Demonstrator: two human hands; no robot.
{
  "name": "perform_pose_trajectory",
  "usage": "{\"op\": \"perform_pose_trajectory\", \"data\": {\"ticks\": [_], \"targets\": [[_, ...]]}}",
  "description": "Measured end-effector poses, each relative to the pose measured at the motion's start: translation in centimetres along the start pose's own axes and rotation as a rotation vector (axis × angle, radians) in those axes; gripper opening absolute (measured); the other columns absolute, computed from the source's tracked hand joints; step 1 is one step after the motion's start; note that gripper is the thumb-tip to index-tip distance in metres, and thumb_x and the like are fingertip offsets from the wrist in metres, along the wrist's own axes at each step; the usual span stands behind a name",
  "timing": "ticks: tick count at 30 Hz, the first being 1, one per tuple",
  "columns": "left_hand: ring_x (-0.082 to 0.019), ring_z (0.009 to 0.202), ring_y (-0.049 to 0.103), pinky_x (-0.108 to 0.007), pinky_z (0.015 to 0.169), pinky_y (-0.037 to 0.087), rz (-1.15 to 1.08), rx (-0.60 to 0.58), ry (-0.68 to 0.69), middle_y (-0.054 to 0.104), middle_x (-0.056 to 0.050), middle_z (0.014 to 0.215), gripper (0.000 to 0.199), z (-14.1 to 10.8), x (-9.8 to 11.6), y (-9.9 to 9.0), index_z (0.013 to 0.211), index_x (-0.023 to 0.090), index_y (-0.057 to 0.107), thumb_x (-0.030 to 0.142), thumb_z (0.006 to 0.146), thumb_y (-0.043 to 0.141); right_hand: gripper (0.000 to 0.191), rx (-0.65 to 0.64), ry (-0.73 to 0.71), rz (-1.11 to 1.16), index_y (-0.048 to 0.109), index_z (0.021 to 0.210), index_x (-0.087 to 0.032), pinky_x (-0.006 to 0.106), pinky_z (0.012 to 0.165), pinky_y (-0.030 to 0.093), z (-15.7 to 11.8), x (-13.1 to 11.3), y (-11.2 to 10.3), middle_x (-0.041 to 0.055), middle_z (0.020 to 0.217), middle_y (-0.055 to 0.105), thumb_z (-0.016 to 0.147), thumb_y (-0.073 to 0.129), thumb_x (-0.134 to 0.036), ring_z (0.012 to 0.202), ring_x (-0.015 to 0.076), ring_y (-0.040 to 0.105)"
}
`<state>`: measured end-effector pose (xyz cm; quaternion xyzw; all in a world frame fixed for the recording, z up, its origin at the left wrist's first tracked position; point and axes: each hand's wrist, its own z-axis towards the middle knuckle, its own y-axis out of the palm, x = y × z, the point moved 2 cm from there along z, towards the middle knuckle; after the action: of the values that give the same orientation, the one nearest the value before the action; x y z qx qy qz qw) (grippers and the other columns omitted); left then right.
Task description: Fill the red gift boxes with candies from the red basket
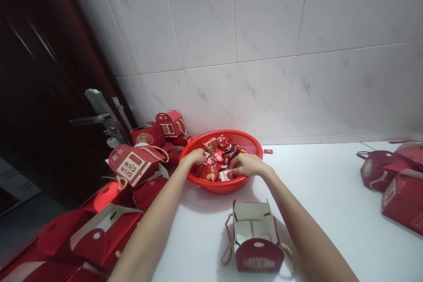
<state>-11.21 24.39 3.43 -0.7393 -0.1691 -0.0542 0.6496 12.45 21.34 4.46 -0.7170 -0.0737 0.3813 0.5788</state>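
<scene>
A red plastic basket (222, 188) with perforated sides holds a heap of wrapped candies (209, 172), mostly in red wrappers. My left hand (198, 157) reaches over the basket's left side, its fingers curled down at the candies; what they hold, if anything, is hidden. From the right, my right hand (248, 164) dips in with thumb and fingers bent together beside a white-and-red candy (226, 175). Its grip is partly hidden too. Nearer to me, between my forearms, stands an open red gift box (259, 255) with a pale inside and rope handles on both sides.
Red gift boxes (132, 165) with rope handles pile up along the left. More red boxes (405, 200) stand at the right edge of the white table (317, 185). One small red packet (268, 151) lies beside the basket. Behind are a tiled wall (264, 97) and a dark door (42, 75).
</scene>
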Motion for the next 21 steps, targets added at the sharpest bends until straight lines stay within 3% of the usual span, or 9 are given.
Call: {"op": "perform_pose_trajectory", "data": {"ticks": [6,12,17,21], "targets": [[-0.024,0.074,0.066,-0.026,0.067,0.049,0.108,-0.193,0.020,0.068,-0.002,0.063,0.016,1.6,1.1,0.5,0.068,0.018,0.068,0.015,0.053,0.074,0.016,-0.002,0.020,-0.017,0.078,0.091,-0.030,0.027,0.070,0.041,-0.2,-0.2,-0.1,0.0000,0.094,0.076,0.082,0.070,-0.041,0.089,0.0217,0.067],[-0.018,0.060,0.059,-0.024,0.057,0.046,0.067,-0.278,0.019,0.061,0.003,0.055,0.020,1.9,1.1,1.2,0.064,0.018,0.065,0.009,0.048,0.073,0.024,0.026,0.033,-0.028,0.075,0.104,-0.030,0.028,0.075,0.043,0.1,0.1,0.2,0.0006,0.104,0.076,0.082,0.070,-0.036,0.098,0.0228,0.067],[-0.016,0.055,0.056,-0.024,0.052,0.043,-0.068,-0.247,0.020,0.056,0.003,0.049,0.018,1.5,1.1,0.7,0.056,0.016,0.062,0.001,0.047,0.069,0.022,0.072,0.039,0.027,0.073,0.104,-0.028,0.028,0.078,0.044,0.2,0.1,0.1,0.0005,0.110,0.075,0.083,0.069,-0.033,0.105,0.0229,0.067],[-0.016,0.074,0.065,-0.021,0.060,0.049,-0.317,-0.087,0.074,0.070,-0.001,0.074,0.027,0.6,1.5,-0.5,0.088,0.017,0.072,0.008,0.063,0.065,0.026,0.180,0.069,0.249,0.070,0.107,-0.025,0.031,0.084,0.047,0.7,0.6,0.1,0.0029,0.111,0.075,0.082,0.069,-0.030,0.105,0.0236,0.068]]}}
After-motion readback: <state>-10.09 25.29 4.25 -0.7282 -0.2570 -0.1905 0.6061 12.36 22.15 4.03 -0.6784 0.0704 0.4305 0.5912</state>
